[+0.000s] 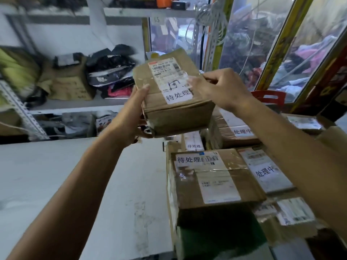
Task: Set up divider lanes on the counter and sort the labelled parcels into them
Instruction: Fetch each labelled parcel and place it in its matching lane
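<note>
We are holding 1 brown cardboard parcel [169, 94] up in the air with both hands, above the white counter [75, 184] and just left of the pile of other parcels. Our left hand [135, 117] is gripping its near left corner, thumb lying along the left edge of the top face and fingers curling under the bottom. Our right hand [219, 89] is closing over the far right edge, fingers bent down onto the top face beside the white shipping label [169, 76]. A white strip [178, 97] on the parcel is reading 待处理.

Below and to the right, stacked parcels are sitting against the counter's right side: 1 large box [212, 177] marked 待处理, another [266, 171] just right of it marked 处理中, and a third [238, 131] behind them marked 处理中. Shelving [75, 104] with bags and a carton is standing behind the counter.
</note>
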The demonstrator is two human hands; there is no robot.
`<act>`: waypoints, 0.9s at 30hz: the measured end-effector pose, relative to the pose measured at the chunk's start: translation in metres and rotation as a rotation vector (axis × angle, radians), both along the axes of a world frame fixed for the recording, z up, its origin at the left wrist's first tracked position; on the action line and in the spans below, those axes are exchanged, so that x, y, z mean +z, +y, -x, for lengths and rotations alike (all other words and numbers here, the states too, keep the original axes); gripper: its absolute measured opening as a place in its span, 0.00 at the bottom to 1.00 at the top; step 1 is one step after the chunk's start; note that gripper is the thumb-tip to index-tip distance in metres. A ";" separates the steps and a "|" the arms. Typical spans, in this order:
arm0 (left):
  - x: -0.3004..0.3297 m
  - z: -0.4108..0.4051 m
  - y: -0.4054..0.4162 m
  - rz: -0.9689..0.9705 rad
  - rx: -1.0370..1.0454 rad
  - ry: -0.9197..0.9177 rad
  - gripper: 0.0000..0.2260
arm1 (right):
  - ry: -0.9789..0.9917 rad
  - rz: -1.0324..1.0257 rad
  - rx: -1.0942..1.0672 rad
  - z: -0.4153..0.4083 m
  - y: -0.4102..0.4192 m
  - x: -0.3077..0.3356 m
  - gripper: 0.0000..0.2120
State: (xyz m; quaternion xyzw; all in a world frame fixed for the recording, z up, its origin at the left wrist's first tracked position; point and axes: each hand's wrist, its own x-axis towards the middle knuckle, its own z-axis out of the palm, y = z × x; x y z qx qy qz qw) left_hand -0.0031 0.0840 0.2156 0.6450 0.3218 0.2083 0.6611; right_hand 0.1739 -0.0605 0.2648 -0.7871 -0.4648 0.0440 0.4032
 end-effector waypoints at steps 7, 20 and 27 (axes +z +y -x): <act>0.042 0.041 -0.054 -0.040 -0.030 -0.080 0.21 | 0.102 -0.281 -0.004 0.041 -0.056 0.026 0.25; 0.044 0.100 -0.162 -0.031 -0.110 -0.018 0.34 | 0.218 -0.345 -0.107 0.117 -0.181 0.031 0.26; 0.022 0.108 -0.199 -0.047 -0.080 0.170 0.38 | 0.417 -0.069 -0.182 0.120 -0.206 -0.024 0.29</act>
